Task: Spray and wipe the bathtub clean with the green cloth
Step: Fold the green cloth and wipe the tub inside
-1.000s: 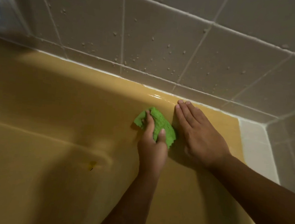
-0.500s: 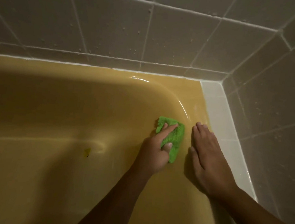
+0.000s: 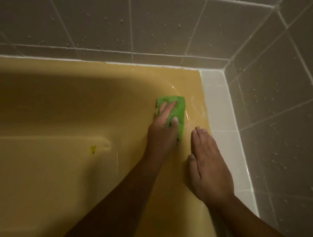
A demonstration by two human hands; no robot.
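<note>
Green cloth [image 3: 179, 111] is pressed into the corner of the yellow bathtub [image 3: 53, 166] under outstretched fingers of the left hand [image 3: 163, 130]. The right hand [image 3: 208, 170] is laid flat just beside it, fingers straight.

Free to left: wide bathtub basin [image 3: 43, 174]. Closed ahead by tiled back wall [image 3: 103, 19], on right by white ledge [image 3: 225, 124] and side wall [image 3: 296, 92]. Narrow gap only between green cloth [image 3: 179, 109] and flat right hand [image 3: 208, 170].

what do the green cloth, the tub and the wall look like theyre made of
Green cloth: soft napped fabric, perhaps microfibre; matte, fuzzy texture.
Bathtub: hard, glossy yellow shell, enamel or acrylic, can't tell which; bright streaks of reflection.
Wall tiles: probably glazed ceramic; smooth squares, pale grout lines, beaded droplets.
</note>
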